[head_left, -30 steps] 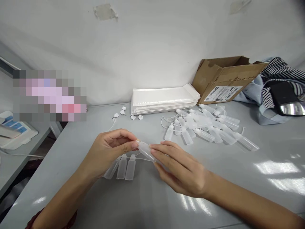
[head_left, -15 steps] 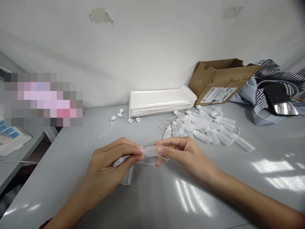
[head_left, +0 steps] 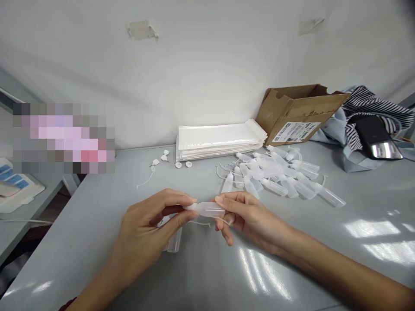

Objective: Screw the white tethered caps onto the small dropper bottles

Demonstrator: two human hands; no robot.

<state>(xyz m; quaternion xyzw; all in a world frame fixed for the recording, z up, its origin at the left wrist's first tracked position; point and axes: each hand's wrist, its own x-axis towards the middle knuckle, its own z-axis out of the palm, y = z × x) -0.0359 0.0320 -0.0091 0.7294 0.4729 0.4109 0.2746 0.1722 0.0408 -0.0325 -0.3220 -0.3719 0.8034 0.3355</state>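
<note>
A small translucent squeeze bottle point(head_left: 209, 209) lies level between my two hands above the grey table. Thumb and fingers of my left hand point(head_left: 155, 222) pinch its white cap end. At the other end, the thumb and forefinger of my right hand point(head_left: 244, 216) grip the bottle's base, with the lower fingers partly spread and curled. A thin white strap point(head_left: 223, 220) hangs below the bottle near my right fingers. Beneath my left hand, another clear bottle point(head_left: 175, 241) rests on the table, partly hidden, with a thin strap reaching right.
A pile of similar bottles point(head_left: 275, 170) lies at the right. Several loose white caps point(head_left: 164, 156) are on the left. White padded envelopes point(head_left: 220, 137) are stacked by the wall, beside an open cardboard box point(head_left: 301, 112). Striped cloth point(head_left: 372, 103) and a black device point(head_left: 376, 134) are farther right.
My right thumb has shifted on the bottle and its lower fingers have spread downward. More of the bottle's body shows. My left hand keeps its pinch on the cap end.
</note>
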